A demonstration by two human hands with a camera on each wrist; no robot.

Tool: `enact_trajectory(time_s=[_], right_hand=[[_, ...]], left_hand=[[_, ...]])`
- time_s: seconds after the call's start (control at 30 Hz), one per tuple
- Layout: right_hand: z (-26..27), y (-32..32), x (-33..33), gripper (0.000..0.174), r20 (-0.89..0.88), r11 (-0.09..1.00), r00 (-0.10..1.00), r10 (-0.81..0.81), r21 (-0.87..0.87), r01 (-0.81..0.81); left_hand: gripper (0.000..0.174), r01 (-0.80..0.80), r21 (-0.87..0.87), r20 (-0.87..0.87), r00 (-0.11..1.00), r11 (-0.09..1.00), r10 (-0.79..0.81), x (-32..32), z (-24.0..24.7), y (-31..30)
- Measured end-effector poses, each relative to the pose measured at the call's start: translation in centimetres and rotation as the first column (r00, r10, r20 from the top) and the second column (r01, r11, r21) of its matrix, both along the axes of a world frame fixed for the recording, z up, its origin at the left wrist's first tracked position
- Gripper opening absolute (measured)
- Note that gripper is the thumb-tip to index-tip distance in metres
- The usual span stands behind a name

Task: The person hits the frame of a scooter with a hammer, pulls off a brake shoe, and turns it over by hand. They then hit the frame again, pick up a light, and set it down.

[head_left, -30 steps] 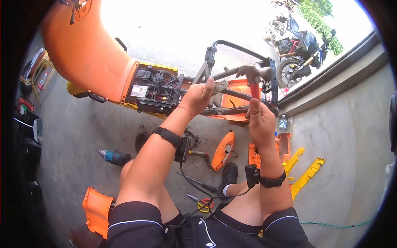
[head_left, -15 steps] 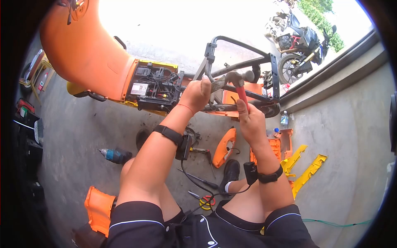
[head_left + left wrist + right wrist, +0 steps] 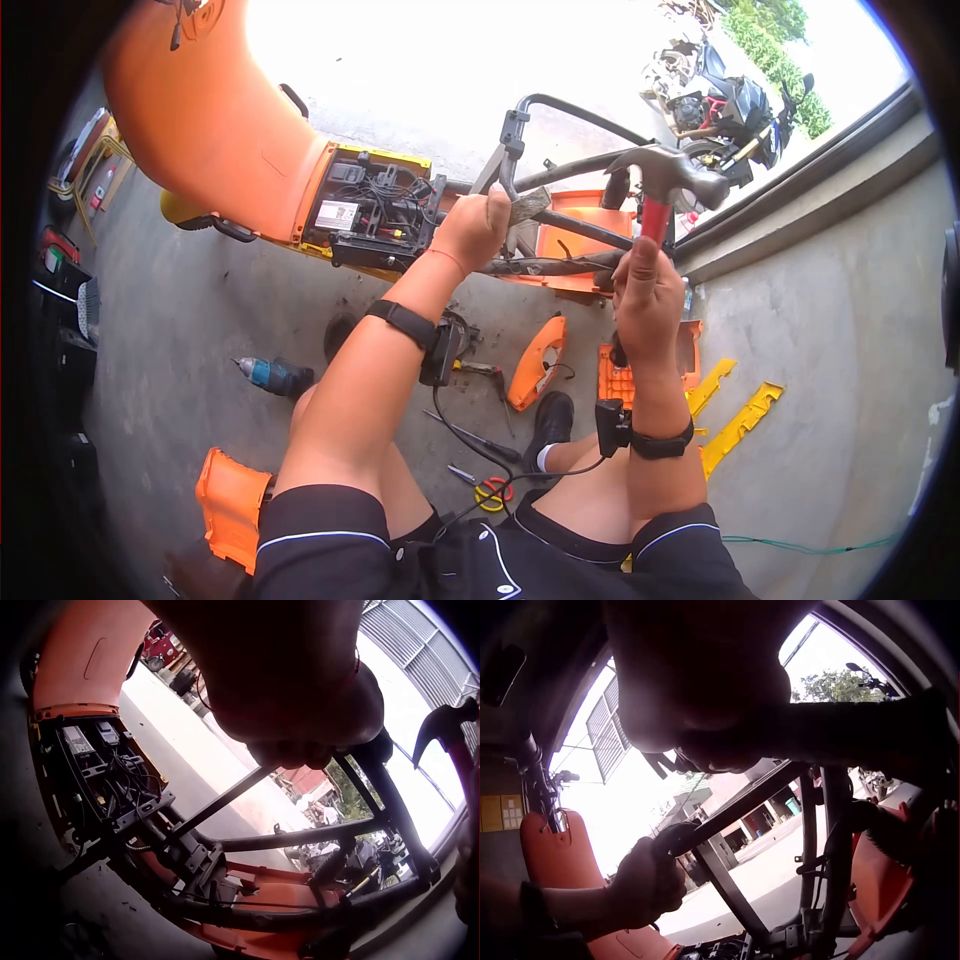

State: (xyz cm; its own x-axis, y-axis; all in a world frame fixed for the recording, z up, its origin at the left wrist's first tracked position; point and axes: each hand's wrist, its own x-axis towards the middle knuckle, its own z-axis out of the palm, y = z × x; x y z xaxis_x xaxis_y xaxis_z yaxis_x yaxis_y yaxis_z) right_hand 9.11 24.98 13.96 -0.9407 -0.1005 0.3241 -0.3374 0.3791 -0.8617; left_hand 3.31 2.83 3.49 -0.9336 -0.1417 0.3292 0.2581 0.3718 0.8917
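Note:
My right hand [image 3: 648,300] grips a claw hammer [image 3: 668,180] by its red handle, thumb along it. The hammer's head is raised over the right part of a scooter's bare black frame [image 3: 590,228]. My left hand [image 3: 472,232] is curled round a worn grey-brown, flat-ended piece [image 3: 530,206], which sticks out toward the hammer; I cannot tell its kind. In the left wrist view the hammer's claw [image 3: 439,729] shows at the right edge. The right wrist view shows the left fist [image 3: 646,881] by the frame's dark corner [image 3: 676,838].
The scooter's orange front body [image 3: 215,130] and open wiring bay [image 3: 365,205] lie left. On the floor are a cordless drill [image 3: 272,376], scissors [image 3: 492,493], an orange panel [image 3: 540,362] and yellow strips [image 3: 745,425]. A motorcycle [image 3: 715,100] stands beyond the sill.
The hammer came down and left close to the piece in my left hand, then rose back up and right. My left hand has stayed nearly in place.

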Motion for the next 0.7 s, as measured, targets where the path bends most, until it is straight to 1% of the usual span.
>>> enact_trajectory(time_s=[0.03, 0.07, 0.1, 0.13, 0.17, 0.2, 0.27, 0.3, 0.33, 0.4, 0.43, 0.47, 0.5, 0.53, 0.57, 0.6, 0.67, 0.7], right_hand=[[-0.9, -0.3, -0.1, 0.06, -0.059, 1.0, 0.998, -0.001, 0.007, 0.001], [-2.1, -0.8, -0.5, 0.06, -0.125, 1.0, 0.992, -0.005, 0.013, 0.007], [-3.2, -1.3, -1.1, 0.06, -0.119, 0.98, 0.993, 0.003, 0.199, 0.021], [-3.7, -1.2, -1.4, 0.061, 0.0, 0.924, 1.0, -0.007, 0.383, 0.006], [-3.7, -0.7, -1.3, 0.061, 0.008, 0.932, 0.999, -0.039, 0.36, 0.033], [-3.0, -0.6, -1.1, 0.062, 0.015, 0.939, 0.998, -0.064, 0.341, 0.055], [-1.6, -0.6, -0.7, 0.059, -0.053, 0.992, 0.999, 0.002, 0.127, 0.005], [-0.7, -1.0, -0.1, 0.058, -0.062, 1.0, 0.998, 0.02, -0.002, -0.02], [-0.9, -1.1, 0.1, 0.057, -0.05, 0.995, 0.998, 0.023, -0.097, -0.028], [-2.8, -1.6, -0.3, 0.059, -0.122, 0.993, 0.992, -0.01, 0.115, 0.024], [-3.7, -1.6, -1.1, 0.061, 0.023, 0.916, 1.0, -0.014, 0.402, 0.003], [-4.0, -1.2, -1.0, 0.063, 0.043, 0.945, 0.998, -0.051, 0.325, 0.034], [-3.2, -1.0, -0.7, 0.062, -0.013, 0.953, 0.998, -0.063, 0.296, 0.064], [-2.1, -0.7, -0.5, 0.062, -0.065, 0.959, 0.996, -0.065, 0.272, 0.08], [-1.5, -0.5, -0.3, 0.06, -0.017, 0.995, 0.999, -0.031, 0.093, 0.033], [-1.0, -0.4, -0.1, 0.058, -0.029, 0.998, 1.0, 0.004, -0.064, -0.006], [-2.3, -0.9, -0.3, 0.059, -0.071, 0.991, 0.997, 0.015, -0.132, -0.024], [-3.6, -1.3, -0.8, 0.059, -0.07, 0.993, 0.998, 0.007, 0.117, 0.002]], left_hand=[[0.069, 0.011, 0.041, -0.04, 0.999, 0.999, -0.01, 0.0, -0.2, 0.1], [0.069, 0.02, 0.035, -0.036, 0.999, 0.999, -0.018, 0.2, -0.1, 0.1], [0.067, 0.008, -0.041, 0.018, 1.0, 0.999, -0.008, 0.6, 0.6, 0.0], [0.065, -0.003, -0.115, 0.062, 0.998, 0.993, 0.01, 0.6, 1.1, -0.1], [0.066, 0.034, 0.056, 0.119, 0.992, 0.998, -0.04, -0.2, 0.2, -0.2], [0.066, 0.032, 0.059, 0.109, 0.993, 0.998, -0.038, -0.3, 0.7, -0.3], [0.066, 0.008, -0.065, 0.117, 0.993, 0.998, 0.0, 0.1, 0.9, -0.3], [0.066, 0.002, -0.067, 0.081, 0.997, 0.998, 0.004, 0.5, 1.4, -0.2], [0.066, 0.007, -0.066, 0.091, 0.996, 0.998, -0.001, 0.5, 1.0, 0.0], [0.066, 0.007, 0.022, 0.1, 0.995, 1.0, -0.01, 0.0, 0.1, 0.1], [0.068, -0.153, -0.344, -0.352, 0.936, 0.926, 0.024, -0.5, -1.0, 0.0], [0.068, -0.152, -0.346, -0.36, 0.933, 0.926, 0.019, -1.0, -2.0, 0.1], [0.068, -0.061, -0.167, -0.124, 0.991, 0.984, 0.041, -0.6, -1.1, 0.2], [0.068, -0.024, 0.043, 0.122, 0.992, 0.999, 0.018, -0.4, -0.4, 0.0], [0.069, -0.017, -0.023, 0.085, 0.996, 1.0, 0.019, -0.3, -0.2, -0.3], [0.069, -0.026, -0.017, 0.095, 0.995, 1.0, 0.028, -0.1, -0.2, -0.4], [0.07, 0.009, 0.093, 0.139, 0.99, 0.996, -0.022, 0.1, 0.1, -0.2], [0.07, 0.017, 0.076, 0.131, 0.991, 0.997, -0.026, 0.2, 0.3, -0.2]])
